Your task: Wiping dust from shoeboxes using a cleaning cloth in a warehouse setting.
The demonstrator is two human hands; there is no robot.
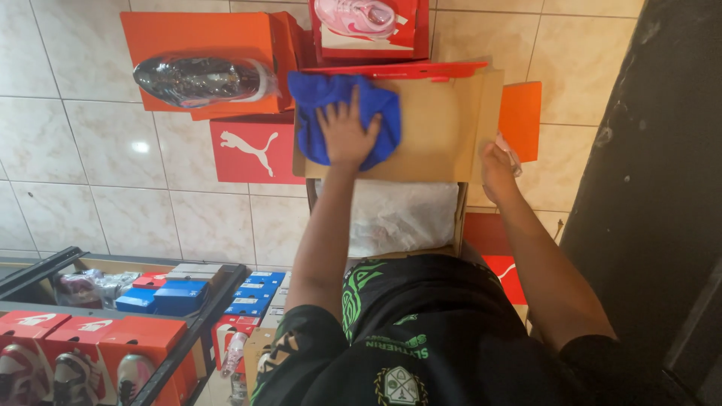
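While the left hand (347, 134) presses flat, fingers spread, on a blue cloth (342, 120), wiping the cardboard box lid (436, 128) appears under way.
At centre right, the right hand (496, 169) pinches the lid's edge; next, the cloth likely needs sweeping rightward.

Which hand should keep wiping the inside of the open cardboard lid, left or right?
Left. The left hand lies flat on the blue cloth, pressed against the open box lid. The right hand is at the lid's edge, apparently steadying it, and looks best left there.
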